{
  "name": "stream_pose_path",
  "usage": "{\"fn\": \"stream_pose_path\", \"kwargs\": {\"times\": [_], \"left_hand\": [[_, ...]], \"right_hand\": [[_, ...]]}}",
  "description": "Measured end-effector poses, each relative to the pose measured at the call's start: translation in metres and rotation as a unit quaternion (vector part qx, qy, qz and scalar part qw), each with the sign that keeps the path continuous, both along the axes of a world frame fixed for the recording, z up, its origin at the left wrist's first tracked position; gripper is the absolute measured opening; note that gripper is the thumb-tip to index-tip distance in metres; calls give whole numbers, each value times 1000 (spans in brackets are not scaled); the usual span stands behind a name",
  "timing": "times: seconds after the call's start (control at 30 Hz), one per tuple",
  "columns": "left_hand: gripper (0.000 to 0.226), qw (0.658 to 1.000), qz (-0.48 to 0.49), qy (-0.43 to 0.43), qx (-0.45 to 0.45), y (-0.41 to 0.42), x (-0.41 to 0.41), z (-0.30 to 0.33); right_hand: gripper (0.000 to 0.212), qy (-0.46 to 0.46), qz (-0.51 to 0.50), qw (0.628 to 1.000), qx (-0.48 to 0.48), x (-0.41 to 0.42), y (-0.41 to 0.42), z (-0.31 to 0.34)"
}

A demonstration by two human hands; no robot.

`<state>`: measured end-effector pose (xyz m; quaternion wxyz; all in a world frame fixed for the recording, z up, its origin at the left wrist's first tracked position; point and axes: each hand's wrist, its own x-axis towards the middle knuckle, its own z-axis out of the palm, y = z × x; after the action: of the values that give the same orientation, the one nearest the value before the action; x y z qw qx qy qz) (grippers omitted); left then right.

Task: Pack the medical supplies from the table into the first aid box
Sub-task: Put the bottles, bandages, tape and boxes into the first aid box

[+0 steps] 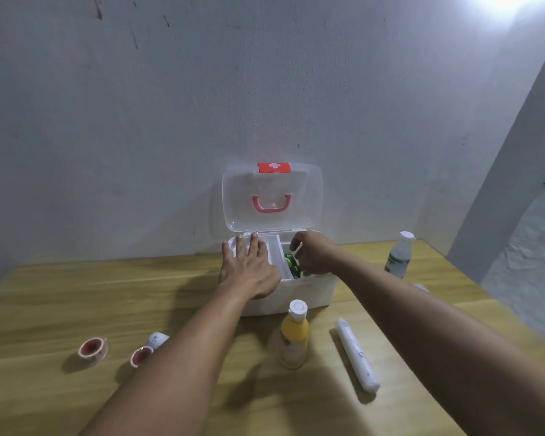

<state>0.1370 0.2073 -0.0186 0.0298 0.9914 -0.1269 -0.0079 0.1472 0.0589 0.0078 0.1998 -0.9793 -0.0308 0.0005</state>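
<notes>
The white first aid box (315, 291) stands open against the wall, its clear lid (272, 196) with a red handle raised. My left hand (249, 269) lies flat, fingers spread, on the box's left compartment. My right hand (312, 254) reaches into the right compartment, fingers closed on a green package (291, 265). On the table in front stand a yellow bottle (294, 336) and a clear bottle (398, 256) at the right. A long white roll (356, 354) lies at the right front. Two red-cored tape rolls (92, 349) (140, 355) and a small white roll (158, 339) lie at the left.
The wooden table (60, 294) meets a grey wall at the back. Its right edge runs diagonally at the far right, with floor beyond. Another small pale object (422, 287) shows behind my right forearm.
</notes>
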Motion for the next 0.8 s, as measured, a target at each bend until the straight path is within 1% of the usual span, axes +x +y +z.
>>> {"fn": "stream_pose_path", "kwargs": {"times": [0.07, 0.17, 0.23, 0.3, 0.4, 0.43, 0.5, 0.57, 0.67, 0.7, 0.8], "left_hand": [[67, 1000, 1, -1, -6, 0, 0, 0], [67, 1000, -2, -6, -3, 2, 1, 0], [68, 1000, -4, -16, -4, 4, 2, -1], [71, 999, -7, -28, -16, 4, 4, -1], [74, 1000, -2, -22, -20, 1, 6, 1], [76, 1000, -1, -18, -17, 0, 7, 3], [77, 1000, -6, -21, -7, -2, 8, 5], [77, 999, -19, -28, -3, -4, 7, 6], [75, 999, -24, -22, -20, -6, 8, 5], [75, 999, -23, -19, -24, -5, 9, 3], [74, 999, -21, -17, -22, -5, 12, 0]], "right_hand": [[35, -30, -9, 999, 25, -5, -7, 7], [27, -108, -45, 991, 64, -19, -28, 24], [22, -114, -85, 987, 77, -32, -52, 31], [16, -66, -136, 988, 29, -46, -83, 27], [12, 29, -185, 977, -104, -71, -123, 14], [14, 58, -194, 969, -140, -79, -131, 9], [33, 120, -211, 953, -180, -92, -142, 0], [43, 152, -229, 944, -185, -103, -149, -10], [58, 155, -247, 949, -123, -112, -151, -16], [57, 151, -248, 951, -105, -115, -151, -14], [42, 140, -240, 957, -76, -118, -155, -10]]}}
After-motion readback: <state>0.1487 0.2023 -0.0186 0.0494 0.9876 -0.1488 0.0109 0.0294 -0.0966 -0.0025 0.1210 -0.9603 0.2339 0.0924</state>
